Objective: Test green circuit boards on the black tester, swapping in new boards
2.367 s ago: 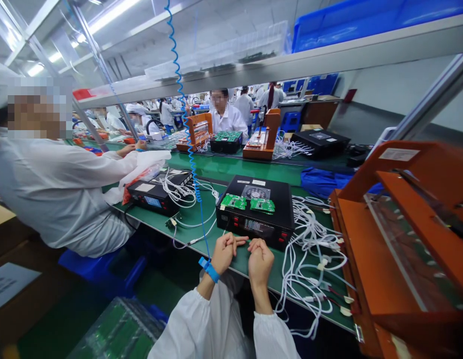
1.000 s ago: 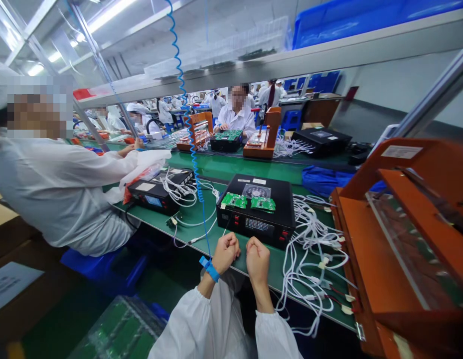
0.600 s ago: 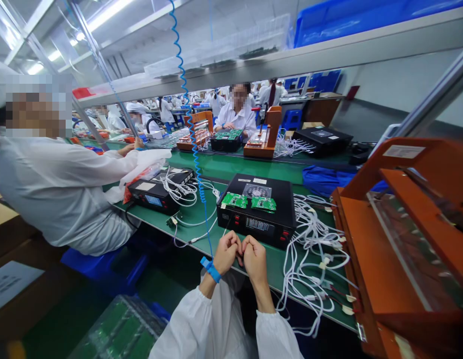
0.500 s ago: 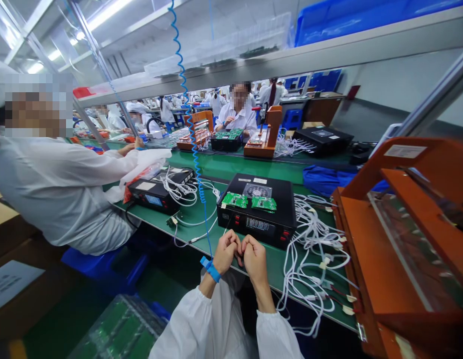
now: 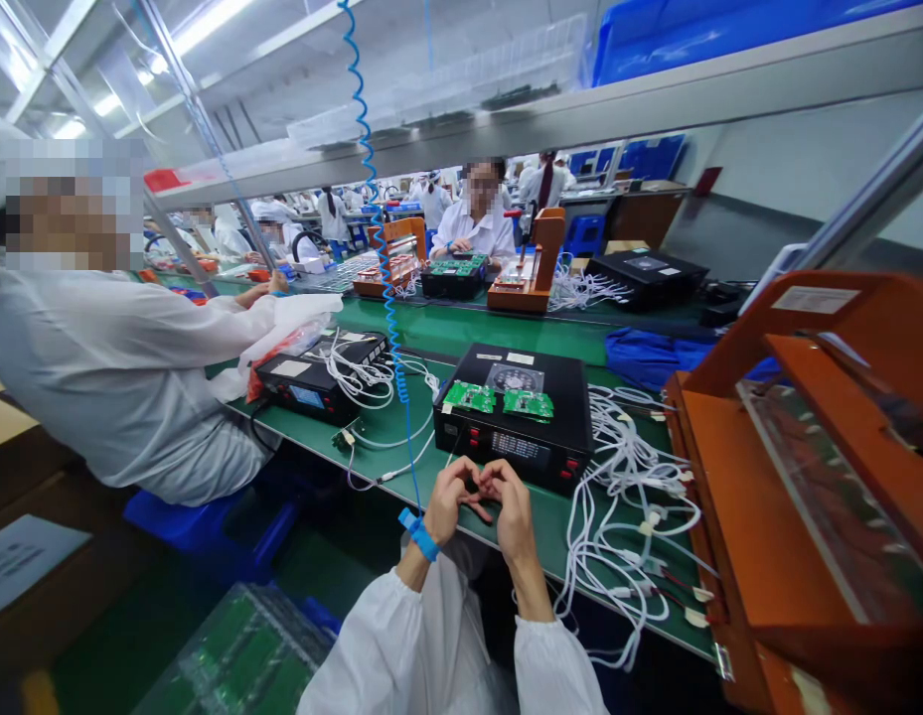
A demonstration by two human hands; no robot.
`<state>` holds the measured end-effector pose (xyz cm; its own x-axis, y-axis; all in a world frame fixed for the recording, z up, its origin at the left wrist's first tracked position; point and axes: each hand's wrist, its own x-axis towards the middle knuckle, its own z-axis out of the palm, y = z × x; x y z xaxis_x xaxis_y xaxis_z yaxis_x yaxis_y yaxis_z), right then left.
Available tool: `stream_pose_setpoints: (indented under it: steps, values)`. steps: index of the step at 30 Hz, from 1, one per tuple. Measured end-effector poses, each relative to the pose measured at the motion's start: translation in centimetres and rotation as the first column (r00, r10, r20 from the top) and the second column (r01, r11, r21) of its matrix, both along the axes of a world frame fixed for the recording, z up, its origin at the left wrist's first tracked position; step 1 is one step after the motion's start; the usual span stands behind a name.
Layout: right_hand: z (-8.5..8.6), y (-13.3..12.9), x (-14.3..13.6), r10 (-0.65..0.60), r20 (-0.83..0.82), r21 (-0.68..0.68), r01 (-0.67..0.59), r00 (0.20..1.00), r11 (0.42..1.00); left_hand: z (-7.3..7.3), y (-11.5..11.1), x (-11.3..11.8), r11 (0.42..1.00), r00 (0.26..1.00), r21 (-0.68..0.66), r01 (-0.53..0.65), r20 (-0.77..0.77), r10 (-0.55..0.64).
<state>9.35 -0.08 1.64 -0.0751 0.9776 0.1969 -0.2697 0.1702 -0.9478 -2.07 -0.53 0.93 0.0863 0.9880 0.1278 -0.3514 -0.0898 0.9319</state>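
My left hand [image 5: 450, 502], with a blue wrist strap [image 5: 419, 534] on its wrist, is at the bench's front edge with its fingers curled. Beside it, my right hand [image 5: 510, 508] has bent fingers, and the fingertips of both hands meet. Anything between them is hidden or too small to name. Just beyond the hands stands a black box [image 5: 453, 434] with a fan grille and red switches. Two groups of green circuit boards [image 5: 470, 397] lie on its top. A blue coiled cord [image 5: 386, 288] hangs down to the strap.
White cables [image 5: 625, 477] spread right of the box, beside an orange fixture [image 5: 729, 477]. Another black box [image 5: 308, 382] stands left, near a seated person in white [image 5: 125, 367]. A second person [image 5: 472, 223] sits across the bench. Bagged green boards [image 5: 237, 650] are at lower left.
The fingers of both hands have shifted: the right fingers now reach over toward the left fingertips, and some lower fingers have spread. The person across has lowered a hand toward the boards.
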Motion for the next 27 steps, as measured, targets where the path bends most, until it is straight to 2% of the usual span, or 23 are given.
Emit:
stream_pose_setpoints:
  steps: [9,14,22,27]
  values:
    - [0.2,-0.3,0.1,0.037,0.010,0.125,-0.038,0.999,0.991,-0.9,0.3,-0.6,0.996,0.987,0.003,0.085,0.139,-0.084]
    - [0.4,-0.5,0.2,0.079,0.034,0.082,-0.082,0.996,0.993,-1.1,0.2,-0.8,0.996,0.985,0.042,0.076,0.154,-0.081]
    - [0.4,-0.7,0.1,0.140,0.062,0.057,-0.144,0.988,0.988,-0.5,0.0,-0.4,0.999,0.994,0.025,0.020,0.110,-0.023]
    - [0.3,-0.6,0.2,0.129,0.081,0.081,-0.135,0.988,0.987,-0.4,0.1,-0.4,1.000,0.993,0.026,-0.015,0.114,0.012]
